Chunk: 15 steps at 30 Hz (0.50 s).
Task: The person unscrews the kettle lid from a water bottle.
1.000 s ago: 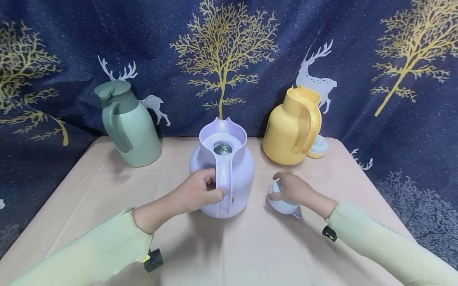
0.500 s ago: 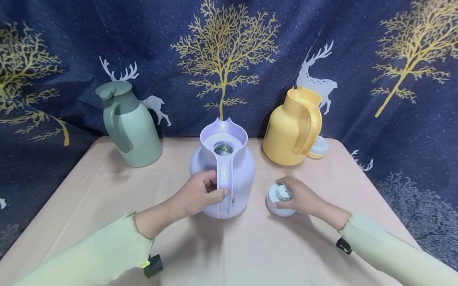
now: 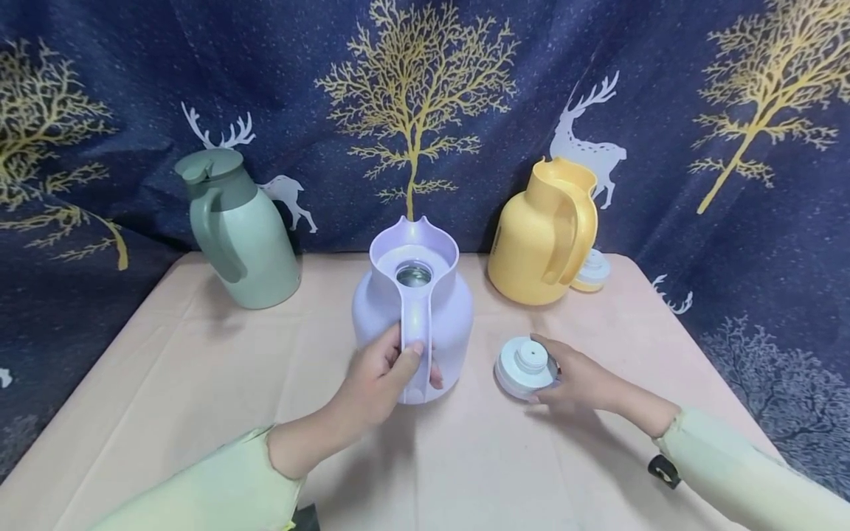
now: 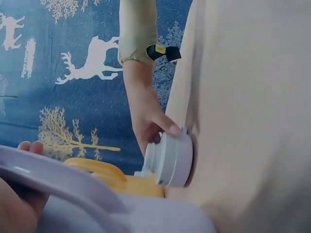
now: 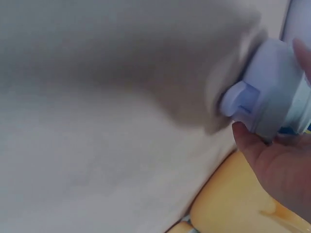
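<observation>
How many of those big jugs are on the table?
3. A green jug stands back left with its lid on, a yellow jug back right, and a lilac jug in the middle, its handle held by the left hand. None seems hidden.

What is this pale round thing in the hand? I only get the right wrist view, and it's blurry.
Observer: A lid, resting on the table; the right hand holds its edge.
Operator: Whose lid is it?
Observer: Likely the lilac jug beside it, whose mouth stands open.
Operator: Is the other hand busy?
Observer: Yes, the left hand grips that jug's handle.
Operator: Any jugs I can't see?
Observer: A green jug stands far left, lid on.
</observation>
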Available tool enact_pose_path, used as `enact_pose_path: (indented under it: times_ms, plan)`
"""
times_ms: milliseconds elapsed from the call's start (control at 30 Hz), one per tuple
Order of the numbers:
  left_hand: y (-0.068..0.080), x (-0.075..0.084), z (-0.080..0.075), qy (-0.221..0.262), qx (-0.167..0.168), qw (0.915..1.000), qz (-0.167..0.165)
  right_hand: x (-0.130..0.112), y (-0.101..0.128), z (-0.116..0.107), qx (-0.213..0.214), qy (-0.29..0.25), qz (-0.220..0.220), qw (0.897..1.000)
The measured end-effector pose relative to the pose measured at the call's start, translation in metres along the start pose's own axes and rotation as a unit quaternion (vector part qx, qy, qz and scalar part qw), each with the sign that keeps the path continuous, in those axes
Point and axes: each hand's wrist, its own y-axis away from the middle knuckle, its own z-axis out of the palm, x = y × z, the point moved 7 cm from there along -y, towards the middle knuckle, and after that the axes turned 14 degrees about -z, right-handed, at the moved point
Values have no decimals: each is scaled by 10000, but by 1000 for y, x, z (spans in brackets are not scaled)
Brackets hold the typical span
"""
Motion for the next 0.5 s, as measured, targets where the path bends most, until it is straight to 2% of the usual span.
enact_pose_path:
  times_ms: [133,300,500]
  plan:
    - [0,1,8,-34,88,9992,399,4,2,1,34,101,167,9998]
    - [2,4,14,-305,258,9949,926,6,0,3,64,188,258,9995]
    - [3,6,15,-618,367,9904,1184,6,-5,5,98,158,368,9991]
